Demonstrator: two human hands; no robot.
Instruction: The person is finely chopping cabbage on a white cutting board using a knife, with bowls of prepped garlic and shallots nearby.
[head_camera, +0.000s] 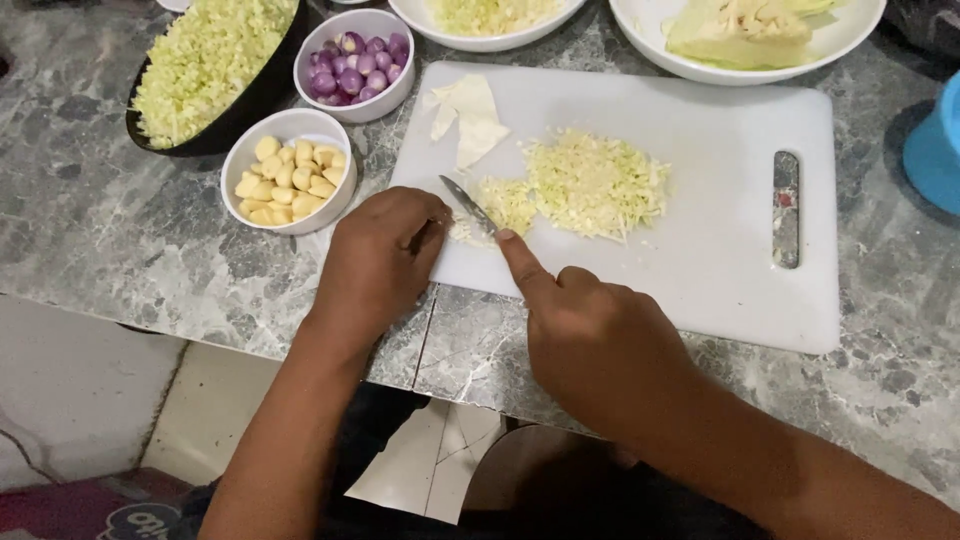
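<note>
In the head view, the right hand (600, 340) grips a small steel-bladed knife (468, 205), its fingers curled shut around the hidden handle and the index finger stretched along the spine toward the tip, while the left hand (385, 255) sits knuckles-up at the near-left corner of the white plastic cutting board (700, 270), fingers bunched together and pressed down on a small clump of pale green cabbage that is mostly hidden beneath them. The blade lies slanted between the 2 hands, just beside the left fingertips, so the plainest risk is a nick to those fingers if the knife slips sideways or the clump rolls. The loose heap of finely shredded pale green cabbage (595, 185) lies at the board's middle, touching the cutting spot; a sweeping stroke could scatter shreds over the near edge onto the grey marbled stone counter (120, 230). The work sits close to the board's near-left corner, which itself lies near the counter's front edge, so downward pressure there could make the board shift or tip if it is not sitting flat. A few flat white cabbage core pieces (465, 115) rest near the board's far-left corner. Just left of the board, a white round bowl of peeled yellow garlic cloves (290, 170) stands close to the left hand, and an elbow or wrist swing could knock it.
</note>
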